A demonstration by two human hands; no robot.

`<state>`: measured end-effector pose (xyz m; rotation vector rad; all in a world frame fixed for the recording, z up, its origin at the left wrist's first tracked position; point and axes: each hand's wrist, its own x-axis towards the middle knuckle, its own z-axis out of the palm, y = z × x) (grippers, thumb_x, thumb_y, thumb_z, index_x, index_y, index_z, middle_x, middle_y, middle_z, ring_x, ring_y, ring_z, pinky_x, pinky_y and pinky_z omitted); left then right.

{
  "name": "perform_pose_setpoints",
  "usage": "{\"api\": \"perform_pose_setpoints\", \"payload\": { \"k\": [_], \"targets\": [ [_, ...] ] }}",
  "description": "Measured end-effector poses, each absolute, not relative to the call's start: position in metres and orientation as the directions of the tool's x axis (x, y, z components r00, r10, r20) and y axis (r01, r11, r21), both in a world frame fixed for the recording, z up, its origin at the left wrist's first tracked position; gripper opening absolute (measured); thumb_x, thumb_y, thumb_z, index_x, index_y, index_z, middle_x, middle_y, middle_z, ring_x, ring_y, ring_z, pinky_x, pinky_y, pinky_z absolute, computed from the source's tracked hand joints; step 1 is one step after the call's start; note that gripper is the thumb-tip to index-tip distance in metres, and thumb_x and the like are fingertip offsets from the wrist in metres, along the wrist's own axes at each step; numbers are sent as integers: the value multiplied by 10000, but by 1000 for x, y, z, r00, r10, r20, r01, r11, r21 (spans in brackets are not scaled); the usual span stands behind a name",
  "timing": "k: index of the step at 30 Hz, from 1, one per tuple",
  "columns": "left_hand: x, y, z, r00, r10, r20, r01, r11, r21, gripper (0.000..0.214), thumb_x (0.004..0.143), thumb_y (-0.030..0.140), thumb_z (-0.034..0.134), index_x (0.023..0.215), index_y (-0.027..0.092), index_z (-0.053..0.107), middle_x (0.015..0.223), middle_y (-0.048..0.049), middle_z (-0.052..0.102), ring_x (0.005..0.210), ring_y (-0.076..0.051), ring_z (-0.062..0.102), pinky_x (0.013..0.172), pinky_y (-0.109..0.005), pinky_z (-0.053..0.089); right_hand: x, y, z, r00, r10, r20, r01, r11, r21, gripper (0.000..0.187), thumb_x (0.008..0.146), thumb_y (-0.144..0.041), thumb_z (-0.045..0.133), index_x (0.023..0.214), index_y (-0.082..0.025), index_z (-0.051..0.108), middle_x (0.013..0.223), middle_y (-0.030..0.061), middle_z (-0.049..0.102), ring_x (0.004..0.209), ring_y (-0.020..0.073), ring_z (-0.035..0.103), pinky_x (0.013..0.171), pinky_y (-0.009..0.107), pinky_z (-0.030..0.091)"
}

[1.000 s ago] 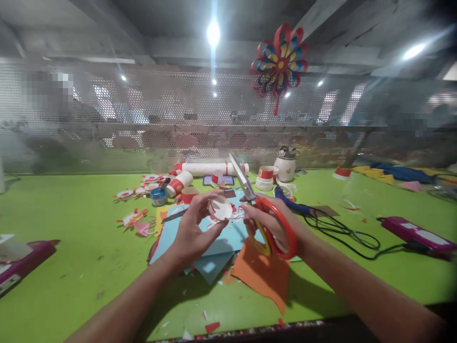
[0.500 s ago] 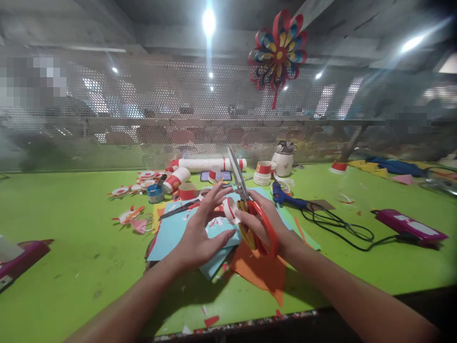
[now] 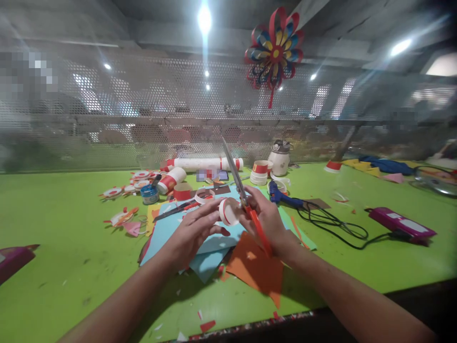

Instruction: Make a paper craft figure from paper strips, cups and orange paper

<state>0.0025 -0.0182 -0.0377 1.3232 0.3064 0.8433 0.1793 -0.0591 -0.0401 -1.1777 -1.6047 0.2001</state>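
My right hand (image 3: 266,219) is closed round the orange handles of the scissors (image 3: 235,169), whose blades point up and away. A short white paper-cup ring (image 3: 228,212) with a red line stands between my hands, against my right fingertips. My left hand (image 3: 194,231) has its fingers stretched toward the ring, with the fingertips at its left edge; I cannot tell how firmly they touch. Below lie light blue sheets (image 3: 207,264) and an orange sheet (image 3: 255,267). A dark-bladed cutter (image 3: 174,209) and another cut ring (image 3: 204,196) lie just beyond my left hand.
A blue glue gun (image 3: 283,195) trails a black cable to a purple power strip (image 3: 402,225). Behind are stacked cut cups (image 3: 260,172), a white jug (image 3: 279,157), a long cup tube (image 3: 203,165) and a blue-lidded jar (image 3: 149,194). Paper scraps (image 3: 207,326) lie near the front edge.
My left hand has come in from more widely spread fingers, its fingertips now at the ring. The scissors have turned in my right hand, and the view has shifted slightly.
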Motion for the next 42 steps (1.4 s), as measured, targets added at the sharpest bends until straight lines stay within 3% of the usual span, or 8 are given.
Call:
{"api": "perform_pose_setpoints", "payload": {
  "k": [4,9,20,25,30,34,39,42],
  "targets": [
    [4,-19,-37,710,680,183,-358,125,925,385,891,359,500,1236,209,580,1168,-129,604,971,-242,571,745,-364,504,177,-62,-44,23,705,708,678,510,-530,565,754,-75,547,1294,-203,440,766,-5,604,642,127,553,646,245,468],
    [1,-16,-40,763,629,150,-323,169,931,320,900,291,507,1195,226,611,1096,-90,627,886,-170,564,755,-327,506,173,-68,-42,-20,669,743,715,529,-457,593,730,-83,582,1294,-198,441,799,3,638,626,123,561,636,239,479],
    [-12,-4,-35,688,704,178,-453,225,863,381,864,209,517,1237,162,583,1227,-111,544,903,-165,529,690,-253,458,188,-56,-51,111,718,687,581,514,-631,365,764,-199,628,1123,-189,565,911,47,659,727,157,610,667,266,509],
    [-15,-2,-29,638,738,222,-498,175,849,340,876,205,487,1177,130,624,1226,-144,557,926,-194,528,671,-266,448,184,-69,-33,99,808,581,535,450,-715,302,807,-270,607,1087,-163,574,780,14,608,613,124,548,587,241,471],
    [-27,7,-28,620,741,258,-502,121,857,352,880,193,485,1207,147,605,1223,-153,584,970,-204,553,706,-262,441,184,-89,-11,-81,920,383,498,370,-784,184,855,-338,544,877,-159,581,709,12,595,610,139,570,588,247,469],
    [-35,14,-27,595,744,303,-562,116,819,397,877,219,489,1263,150,556,1163,-158,627,982,-214,578,730,-271,446,186,-95,-8,-176,934,312,463,358,-811,228,855,-401,542,925,-196,610,789,36,644,753,190,613,687,291,500],
    [-39,19,-29,562,774,293,-616,155,772,401,873,287,495,1245,154,569,1111,-139,653,975,-210,590,769,-285,457,186,-96,-9,-301,921,246,399,356,-845,358,924,-468,389,819,-190,590,745,37,613,719,168,591,698,291,486],
    [-42,23,-31,529,799,284,-610,126,782,366,860,274,514,1201,174,602,1163,-109,631,1027,-212,575,831,-296,453,189,-96,-11,-339,912,230,436,369,-821,353,926,-488,375,888,-187,557,754,24,584,650,133,529,613,246,448]
  ]
}}
